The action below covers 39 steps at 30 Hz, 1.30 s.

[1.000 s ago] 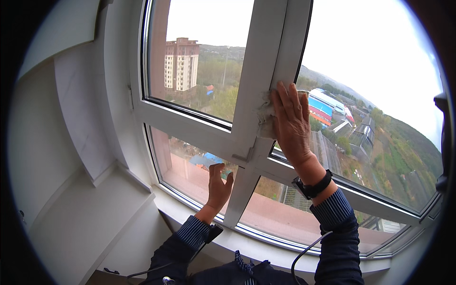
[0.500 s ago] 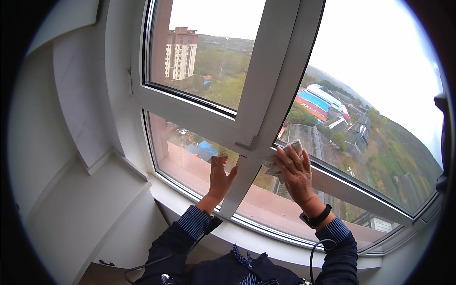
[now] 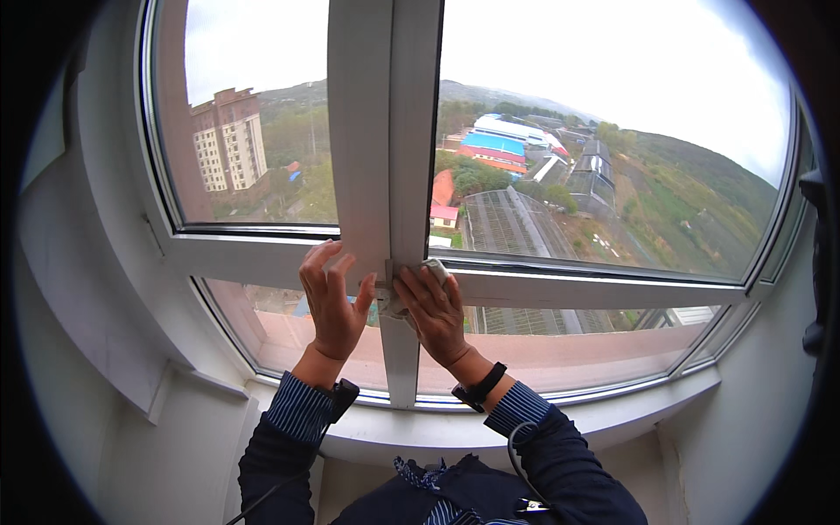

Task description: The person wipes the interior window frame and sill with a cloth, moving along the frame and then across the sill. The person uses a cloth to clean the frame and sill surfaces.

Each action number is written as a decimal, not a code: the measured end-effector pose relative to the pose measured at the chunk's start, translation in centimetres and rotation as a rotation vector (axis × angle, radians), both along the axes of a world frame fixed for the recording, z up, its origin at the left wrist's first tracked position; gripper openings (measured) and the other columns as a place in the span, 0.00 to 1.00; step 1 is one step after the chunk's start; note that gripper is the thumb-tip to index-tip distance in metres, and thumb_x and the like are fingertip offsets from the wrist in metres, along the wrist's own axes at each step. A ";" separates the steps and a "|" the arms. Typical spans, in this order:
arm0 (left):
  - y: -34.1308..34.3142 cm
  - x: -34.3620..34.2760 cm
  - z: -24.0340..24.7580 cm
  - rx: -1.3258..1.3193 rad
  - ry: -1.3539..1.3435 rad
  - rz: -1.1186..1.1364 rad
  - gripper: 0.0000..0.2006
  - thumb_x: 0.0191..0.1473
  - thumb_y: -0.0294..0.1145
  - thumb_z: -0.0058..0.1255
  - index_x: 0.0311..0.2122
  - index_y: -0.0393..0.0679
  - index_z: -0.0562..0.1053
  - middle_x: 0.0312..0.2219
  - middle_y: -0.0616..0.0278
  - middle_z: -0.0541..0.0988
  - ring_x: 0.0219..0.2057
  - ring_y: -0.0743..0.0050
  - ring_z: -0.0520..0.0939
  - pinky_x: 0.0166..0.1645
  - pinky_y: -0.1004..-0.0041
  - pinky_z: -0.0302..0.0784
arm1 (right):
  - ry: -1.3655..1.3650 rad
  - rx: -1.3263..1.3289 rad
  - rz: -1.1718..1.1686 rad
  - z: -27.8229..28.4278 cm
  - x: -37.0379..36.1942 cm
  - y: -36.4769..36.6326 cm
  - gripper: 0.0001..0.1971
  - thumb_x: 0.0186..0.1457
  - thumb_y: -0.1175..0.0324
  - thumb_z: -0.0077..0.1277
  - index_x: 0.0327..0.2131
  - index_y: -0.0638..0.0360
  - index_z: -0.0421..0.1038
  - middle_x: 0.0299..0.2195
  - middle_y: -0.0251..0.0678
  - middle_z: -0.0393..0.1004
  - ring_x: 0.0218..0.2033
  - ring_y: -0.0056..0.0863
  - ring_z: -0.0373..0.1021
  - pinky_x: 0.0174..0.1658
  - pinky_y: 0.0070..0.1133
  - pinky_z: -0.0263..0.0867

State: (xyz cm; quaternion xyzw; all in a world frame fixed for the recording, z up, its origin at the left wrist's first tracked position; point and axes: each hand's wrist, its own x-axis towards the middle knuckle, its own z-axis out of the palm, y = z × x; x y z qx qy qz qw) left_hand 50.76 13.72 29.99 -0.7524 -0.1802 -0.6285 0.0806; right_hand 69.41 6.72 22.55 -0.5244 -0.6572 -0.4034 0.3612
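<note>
My right hand (image 3: 435,317) presses a crumpled pale cloth (image 3: 393,306) against the white window frame (image 3: 360,131), where the upright post meets the horizontal bar. Bits of the cloth show beside the thumb and above the fingertips; the rest is under the palm. To its left, my left hand (image 3: 334,304) is raised in front of the crossbar with its fingers apart and nothing in it. Whether its fingertips touch the bar, I cannot tell. Dark bands circle both wrists.
Large glass panes (image 3: 595,131) fill the upper part, with low panes (image 3: 560,346) under the crossbar. A white windowsill (image 3: 560,418) runs along the bottom. White panelling (image 3: 79,262) stands at the left and a wall (image 3: 744,420) at the right. Cables hang by both sleeves.
The view has turned, so the window appears more upright. My right hand with the cloth has shifted left onto the post joint. My left hand is higher, at the crossbar, with fingers more upright.
</note>
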 end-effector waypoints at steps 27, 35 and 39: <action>7.0 -1.7 0.2 0.411 0.536 -0.090 0.06 0.57 0.27 0.61 0.35 0.42 0.73 0.63 0.62 0.67 0.68 0.62 0.66 0.71 0.63 0.69 | 0.260 0.266 -0.254 -1.1 2.4 -2.3 0.21 0.70 0.66 0.45 0.64 0.51 0.68 0.70 0.34 0.61 0.75 0.41 0.45 0.75 0.46 0.35; 6.3 -1.8 0.7 0.365 0.560 -0.097 0.18 0.46 0.32 0.71 0.34 0.44 0.70 0.61 0.61 0.67 0.68 0.58 0.66 0.70 0.59 0.68 | 0.131 0.115 -0.195 -1.9 -0.3 0.0 0.23 0.64 0.70 0.51 0.62 0.47 0.72 0.71 0.28 0.61 0.76 0.34 0.45 0.76 0.44 0.33; 6.3 -2.3 0.9 0.326 0.532 -0.084 0.20 0.44 0.34 0.72 0.35 0.45 0.69 0.62 0.60 0.65 0.69 0.57 0.63 0.71 0.59 0.66 | 0.198 0.269 -0.352 -1.4 7.2 -6.4 0.23 0.69 0.69 0.45 0.66 0.49 0.65 0.71 0.31 0.59 0.76 0.38 0.44 0.76 0.45 0.35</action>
